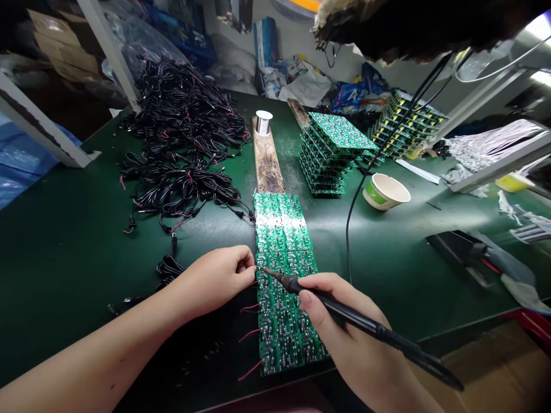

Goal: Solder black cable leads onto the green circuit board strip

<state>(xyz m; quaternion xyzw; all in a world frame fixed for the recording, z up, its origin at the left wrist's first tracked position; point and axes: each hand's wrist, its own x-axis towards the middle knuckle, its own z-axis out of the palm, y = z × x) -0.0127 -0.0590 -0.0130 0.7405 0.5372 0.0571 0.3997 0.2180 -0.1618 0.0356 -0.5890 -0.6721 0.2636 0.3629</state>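
The right hand point(340, 321) grips a soldering iron point(359, 318) closed around its handle, tip at the edge of a circuit-board strip point(279, 321) on the bench point(77, 275). The left hand point(210, 281) pinches a wire end point(255, 268) at that edge. Red wires point(249, 335) project from the strip. Beyond lie black cables point(181, 137), upper left, and stacked boards point(331, 155), upper center.

The green workbench point(64, 287) carries one soldering iron point(370, 324), held by the right hand point(340, 310), with the left hand point(215, 281) beside one flat row of circuit boards point(275, 229) and four red wire ends point(249, 335). Two more lots of boards stand as stacks point(329, 155) point(404, 123). There are also two heaps of black cable point(181, 143) point(169, 269), one solder spool point(264, 123), one wooden strip point(267, 160) and one paper bowl point(385, 192).
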